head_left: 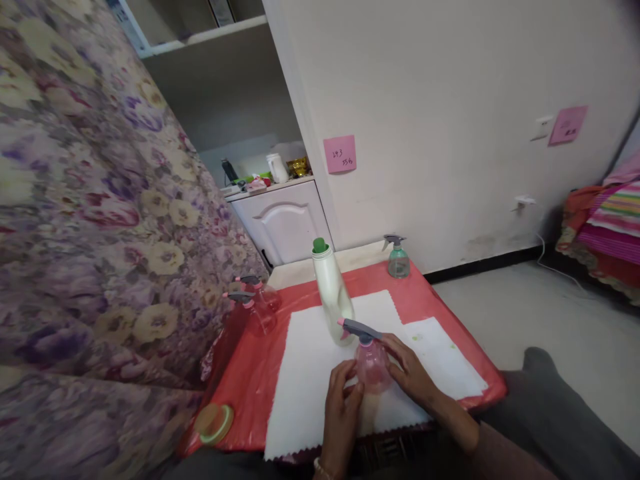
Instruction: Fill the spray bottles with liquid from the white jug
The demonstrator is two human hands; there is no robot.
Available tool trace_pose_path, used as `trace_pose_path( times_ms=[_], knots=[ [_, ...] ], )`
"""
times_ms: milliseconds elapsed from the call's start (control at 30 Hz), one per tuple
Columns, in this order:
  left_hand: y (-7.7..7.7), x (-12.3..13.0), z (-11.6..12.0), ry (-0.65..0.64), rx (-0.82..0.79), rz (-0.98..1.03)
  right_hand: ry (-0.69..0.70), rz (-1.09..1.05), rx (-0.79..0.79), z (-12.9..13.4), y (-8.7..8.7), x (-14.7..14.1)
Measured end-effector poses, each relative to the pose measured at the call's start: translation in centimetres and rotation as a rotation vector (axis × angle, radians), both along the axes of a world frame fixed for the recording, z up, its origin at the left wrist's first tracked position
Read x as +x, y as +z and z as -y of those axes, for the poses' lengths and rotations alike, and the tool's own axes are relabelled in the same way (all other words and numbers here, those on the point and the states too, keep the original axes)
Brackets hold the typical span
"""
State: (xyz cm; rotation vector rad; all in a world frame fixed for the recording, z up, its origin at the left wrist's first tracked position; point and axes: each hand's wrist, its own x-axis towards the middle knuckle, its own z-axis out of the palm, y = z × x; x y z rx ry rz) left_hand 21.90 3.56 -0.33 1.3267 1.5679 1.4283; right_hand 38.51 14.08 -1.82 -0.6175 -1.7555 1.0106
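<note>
A clear pink spray bottle (373, 373) with a grey and pink trigger head stands upright at the front of a white cloth (303, 373). My left hand (343, 403) has its fingers curled against the bottle's left side. On the other side, my right hand (413, 367) grips it near the neck and upper body. Just behind the spray bottle rises a tall pale jug-like bottle (327, 283) with a green cap (320, 245) on top; its lower front is partly hidden by the trigger head.
Two pink spray bottles (261, 319) stand at the table's left edge. A green spray bottle (399, 262) is at the back right. A round green-rimmed lid or dish (215, 423) lies front left. A patterned white cloth (445, 357) lies right, and a floral curtain (125, 233) borders the left.
</note>
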Motion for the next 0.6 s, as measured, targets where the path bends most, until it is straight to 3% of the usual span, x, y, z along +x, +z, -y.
trace_pose_path(
  times_ms=[200,333,500,600],
  knots=[
    [-0.3,-1.2,-0.3,0.023,-0.059,-0.058,-0.189,0.020,-0.120,1.4,-0.9,-1.1],
    [-0.5,-2.4,-0.4,0.066,-0.063,-0.133,-0.264,0.109,-0.092,2.4,-2.0,-2.7],
    [-0.7,-6.4,-0.5,0.219,-0.029,-0.334,-0.309,0.154,-0.097,2.6,-2.2,-3.5],
    [-1.6,-8.9,-0.5,0.284,-0.062,-0.455,-0.330,0.131,-0.073,2.7,-1.7,-3.5]
  ],
)
